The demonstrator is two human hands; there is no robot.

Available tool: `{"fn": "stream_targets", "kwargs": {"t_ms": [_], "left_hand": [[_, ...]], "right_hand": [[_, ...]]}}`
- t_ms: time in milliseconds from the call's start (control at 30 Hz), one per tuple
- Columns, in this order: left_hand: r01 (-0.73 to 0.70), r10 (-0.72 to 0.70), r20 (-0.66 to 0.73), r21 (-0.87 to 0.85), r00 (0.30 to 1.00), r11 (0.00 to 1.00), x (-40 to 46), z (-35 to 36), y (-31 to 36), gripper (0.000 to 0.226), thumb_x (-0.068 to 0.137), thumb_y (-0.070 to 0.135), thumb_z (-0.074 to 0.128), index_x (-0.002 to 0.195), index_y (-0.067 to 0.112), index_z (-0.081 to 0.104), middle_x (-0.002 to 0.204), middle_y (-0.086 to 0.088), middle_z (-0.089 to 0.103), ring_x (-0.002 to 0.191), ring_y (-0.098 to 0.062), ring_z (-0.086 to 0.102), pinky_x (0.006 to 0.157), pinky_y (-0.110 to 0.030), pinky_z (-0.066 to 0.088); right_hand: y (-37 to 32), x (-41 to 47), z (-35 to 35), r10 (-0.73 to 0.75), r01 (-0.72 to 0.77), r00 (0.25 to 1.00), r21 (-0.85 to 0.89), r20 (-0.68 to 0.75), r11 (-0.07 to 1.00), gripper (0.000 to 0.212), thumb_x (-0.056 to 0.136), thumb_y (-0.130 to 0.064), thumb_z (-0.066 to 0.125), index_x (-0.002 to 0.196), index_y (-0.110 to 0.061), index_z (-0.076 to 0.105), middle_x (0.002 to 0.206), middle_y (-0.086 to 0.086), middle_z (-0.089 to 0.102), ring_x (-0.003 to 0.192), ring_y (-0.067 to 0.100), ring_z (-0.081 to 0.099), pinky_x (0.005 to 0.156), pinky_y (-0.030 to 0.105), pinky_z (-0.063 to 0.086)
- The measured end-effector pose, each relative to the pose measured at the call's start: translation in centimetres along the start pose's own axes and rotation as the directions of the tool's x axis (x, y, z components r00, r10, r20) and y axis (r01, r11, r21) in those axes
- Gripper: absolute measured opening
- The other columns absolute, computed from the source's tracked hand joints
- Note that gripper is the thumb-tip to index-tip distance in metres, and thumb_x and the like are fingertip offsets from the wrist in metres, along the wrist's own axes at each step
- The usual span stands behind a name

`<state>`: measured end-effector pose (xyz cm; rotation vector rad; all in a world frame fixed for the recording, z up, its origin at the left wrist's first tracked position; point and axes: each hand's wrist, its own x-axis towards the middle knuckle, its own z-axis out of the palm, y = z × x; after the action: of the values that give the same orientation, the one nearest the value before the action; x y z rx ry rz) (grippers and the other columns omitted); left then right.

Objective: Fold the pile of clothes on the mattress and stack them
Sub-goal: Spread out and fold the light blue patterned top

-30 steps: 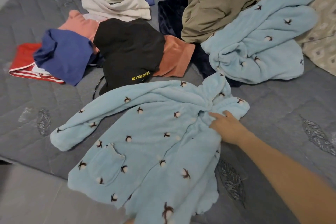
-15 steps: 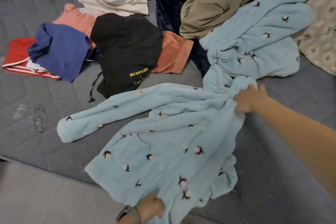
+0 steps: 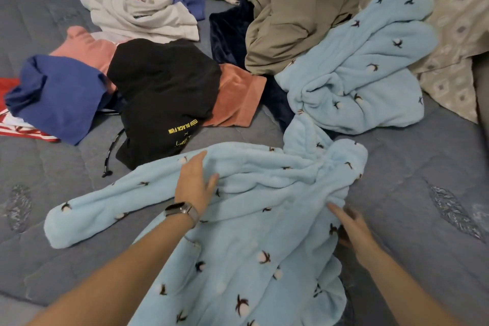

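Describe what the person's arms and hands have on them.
Both forearms are bare, with no sleeves in view. The left hand has a watch at its wrist: dark rectangular face, grey metal-looking band. The right hand is motion-blurred; nothing worn is visible on it.

Fleece robe (image 3: 238, 219) showing pale blue, dark-and-white cotton-boll print. Hoodie (image 3: 164, 92) showing black, yellow lettering. Mattress (image 3: 423, 167) showing grey-blue quilting. Jacket (image 3: 291, 16) showing khaki. Shirt (image 3: 58, 98) showing royal blue.
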<state>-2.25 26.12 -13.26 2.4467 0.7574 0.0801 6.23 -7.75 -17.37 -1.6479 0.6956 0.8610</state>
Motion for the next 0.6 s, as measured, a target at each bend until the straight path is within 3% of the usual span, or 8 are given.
{"fn": "stream_targets", "kwargs": {"t_ms": [67,133,233,300,400,500,567,600], "left_hand": [[-0.038,0.022,0.105,0.15,0.994,0.988,3.9,1.7,1.9,0.089,0.081,0.046,0.069,0.15,0.02,0.02,0.139,-0.005,0.046,0.13,-0.029,0.037,0.104,-0.045,0.033],[-0.033,-0.087,0.303,0.37,0.949,0.928,6.1,3.7,2.7,0.094,0.078,0.059,0.064,0.15,0.031,0.011,0.131,-0.002,0.05,0.128,-0.027,0.039,0.104,-0.049,0.03],[-0.09,-0.195,0.458,0.53,0.867,0.843,7.3,3.9,3.2,0.04,0.09,0.048,0.046,0.122,0.027,0.054,0.117,-0.003,0.064,0.107,-0.028,0.056,0.106,-0.055,0.027],[-0.102,-0.156,0.367,0.594,0.917,0.798,9.4,1.3,3.3,0.029,0.092,0.038,0.048,0.108,0.019,0.062,0.112,-0.007,0.065,0.101,-0.03,0.059,0.099,-0.05,0.041],[0.019,-0.066,0.057,0.601,0.996,0.799,15.1,-6.0,3.5,0.031,0.09,0.031,0.054,0.111,0.01,0.061,0.113,-0.016,0.061,0.106,-0.037,0.058,0.087,-0.046,0.049],[0.135,-0.066,-0.154,0.493,0.986,0.86,20.1,-11.6,3.3,0.038,0.09,0.025,0.054,0.12,0.001,0.054,0.122,-0.023,0.051,0.114,-0.042,0.051,0.091,-0.051,0.047],[0.236,-0.157,-0.212,0.429,0.965,0.872,21.9,-12.0,3.1,0.043,0.093,0.022,0.053,0.128,-0.002,0.045,0.129,-0.025,0.043,0.12,-0.042,0.044,0.099,-0.048,0.039],[0.274,-0.199,-0.218,0.407,0.956,0.871,22.1,-11.4,3.3,0.044,0.095,0.024,0.049,0.131,-0.001,0.042,0.13,-0.024,0.041,0.121,-0.04,0.042,0.1,-0.043,0.035]], "right_hand": [[-0.5,-0.2,1.1,-0.056,0.062,0.99,-0.047,0.128,0.997,0.087,0.069,-0.047,0.081,0.14,-0.023,0.037,0.129,-0.003,0.053,0.117,0.021,0.054,0.1,0.045,0.046],[-1.2,-1.0,2.9,-0.191,0.211,0.963,-0.094,0.191,0.973,0.075,0.08,-0.031,0.075,0.143,-0.022,0.035,0.135,-0.004,0.049,0.122,0.018,0.05,0.103,0.039,0.043],[-4.8,-2.0,3.8,-0.498,0.551,0.83,-0.227,0.252,0.803,0.054,0.095,-0.015,0.058,0.143,-0.019,0.036,0.144,-0.001,0.042,0.132,0.013,0.04,0.106,0.024,0.034],[-9.0,-2.1,3.5,-0.585,0.653,0.757,-0.367,0.291,0.662,0.047,0.098,-0.015,0.052,0.143,-0.015,0.038,0.143,-0.001,0.043,0.13,0.009,0.039,0.098,0.015,0.031],[-16.5,-2.2,3.7,-0.63,0.688,0.703,-0.543,0.331,0.482,0.04,0.097,-0.024,0.054,0.136,-0.015,0.048,0.137,0.005,0.052,0.121,0.012,0.045,0.084,0.014,0.03],[-23.3,-1.2,7.3,-0.716,0.706,0.622,-0.622,0.316,0.338,0.044,0.095,-0.03,0.055,0.136,-0.017,0.047,0.138,0.008,0.053,0.125,0.026,0.048,0.083,0.021,0.03],[-25.5,0.4,10.3,-0.763,0.718,0.568,-0.639,0.31,0.274,0.051,0.094,-0.029,0.055,0.141,-0.019,0.04,0.136,0.014,0.052,0.123,0.035,0.048,0.088,0.028,0.035],[-25.5,1.4,11.3,-0.752,0.699,0.586,-0.659,0.303,0.279,0.056,0.092,-0.03,0.056,0.144,-0.022,0.035,0.134,0.017,0.051,0.121,0.037,0.048,0.091,0.033,0.037]]}}
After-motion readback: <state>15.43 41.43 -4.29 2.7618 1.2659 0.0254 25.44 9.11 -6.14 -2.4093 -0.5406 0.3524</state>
